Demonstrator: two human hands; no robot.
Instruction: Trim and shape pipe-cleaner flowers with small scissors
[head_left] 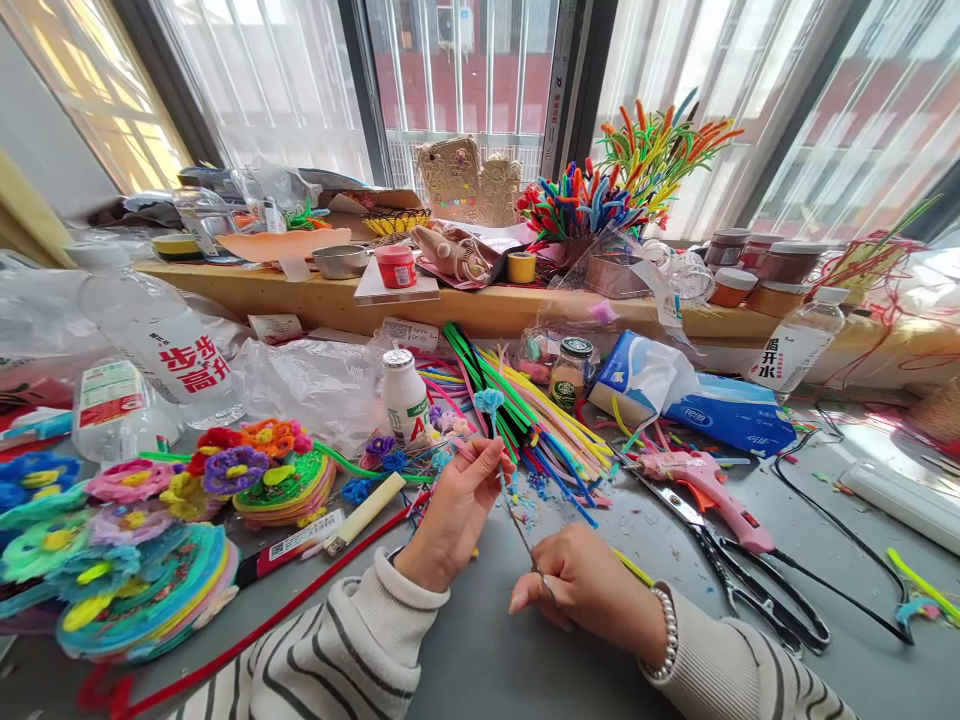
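My left hand (454,515) is closed in a pinch on a light blue pipe cleaner (489,401), whose curled, flower-like top stands above my fingertips. Some of its stem is hidden behind my fingers. My right hand (581,580) is closed around the handles of small scissors (520,530), their narrow blades pointing up and left to just below my left fingers. Whether the blade tips touch the stem I cannot tell. Beyond my hands lies a heap of green, yellow and blue pipe cleaners (517,400).
At left are pipe-cleaner flowers (232,470) on coiled discs (157,600) and a red pipe cleaner (292,600). A white bottle (405,395) and jar (573,372) stand behind. Large scissors (720,560), a pink glue gun (705,490) and tissue packs (720,410) are at right.
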